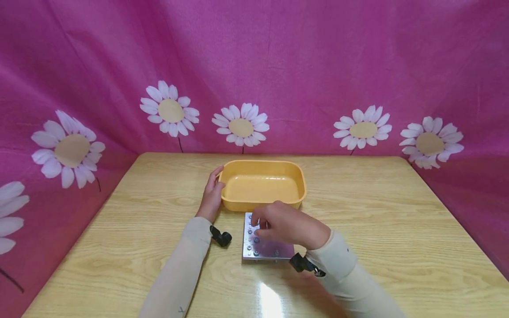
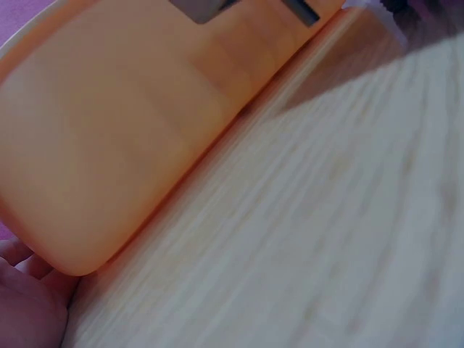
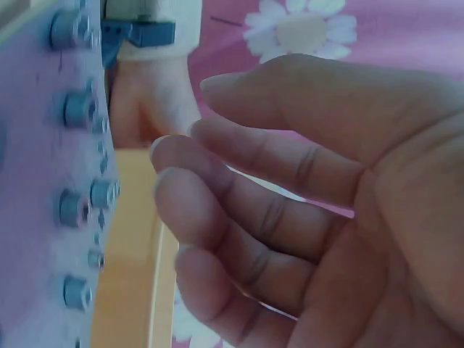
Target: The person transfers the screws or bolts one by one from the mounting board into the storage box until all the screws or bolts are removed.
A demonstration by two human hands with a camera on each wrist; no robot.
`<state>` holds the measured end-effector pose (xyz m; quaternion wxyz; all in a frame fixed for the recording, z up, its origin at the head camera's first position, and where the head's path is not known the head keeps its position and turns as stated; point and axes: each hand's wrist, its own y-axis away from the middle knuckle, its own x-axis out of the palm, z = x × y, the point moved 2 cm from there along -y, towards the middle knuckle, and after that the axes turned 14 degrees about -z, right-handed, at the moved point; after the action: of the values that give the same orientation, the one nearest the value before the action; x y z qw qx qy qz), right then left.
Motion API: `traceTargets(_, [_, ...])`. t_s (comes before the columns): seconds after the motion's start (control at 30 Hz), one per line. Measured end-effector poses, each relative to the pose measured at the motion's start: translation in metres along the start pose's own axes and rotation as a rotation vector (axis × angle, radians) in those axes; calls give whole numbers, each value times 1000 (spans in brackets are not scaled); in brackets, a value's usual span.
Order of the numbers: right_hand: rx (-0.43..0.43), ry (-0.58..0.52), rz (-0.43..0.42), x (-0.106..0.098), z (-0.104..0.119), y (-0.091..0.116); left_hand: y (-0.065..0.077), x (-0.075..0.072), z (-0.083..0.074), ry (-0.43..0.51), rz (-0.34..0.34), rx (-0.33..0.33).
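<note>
A yellow plastic tub point(image 1: 262, 205) stands on the table, and my left hand point(image 1: 210, 194) holds its left end, thumb at the rim and fingers along the outer wall. In the left wrist view, part of that hand point(image 2: 32, 301) shows at the tub's corner. In front of the tub lies a flat metal plate point(image 1: 274, 249) with several socket-head bolts point(image 3: 76, 210) standing up from it. My right hand point(image 1: 288, 223) hovers over the plate and covers part of it. Its fingers point(image 3: 192, 203) are loosely bent, with nothing between them and the thumb.
The wooden table point(image 1: 377, 229) reaches back to a pink curtain point(image 1: 302, 66) printed with large white daisies, which also hangs along both sides. Each wrist carries a small black camera mount point(image 1: 220, 237). Light reflects off the tabletop in front of the plate.
</note>
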<state>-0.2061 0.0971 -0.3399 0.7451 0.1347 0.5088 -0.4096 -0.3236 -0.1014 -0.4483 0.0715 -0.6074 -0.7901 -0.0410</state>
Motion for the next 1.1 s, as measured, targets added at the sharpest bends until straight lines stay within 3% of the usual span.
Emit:
traceTargets(0.2, [-84, 65, -8, 10, 14, 1, -1, 2, -1, 18, -8, 9])
traceTargets(0.33, [-57, 130, -4, 16, 20, 2, 9, 3, -18, -1, 10, 0])
traceTargets(0.43, [-20, 183, 6, 21, 23, 3, 11, 2, -22, -9, 27, -21])
traceTargets(0.67, [-1, 291, 5, 33, 26, 4, 1, -1, -1, 0, 10, -20])
traceTargets(0.9, [-13, 366, -40, 40, 29, 4, 2, 0, 0, -13, -8, 24])
traceTargets(1.1, [-5, 384, -48, 43, 29, 5, 2, 0, 0, -19, -8, 19])
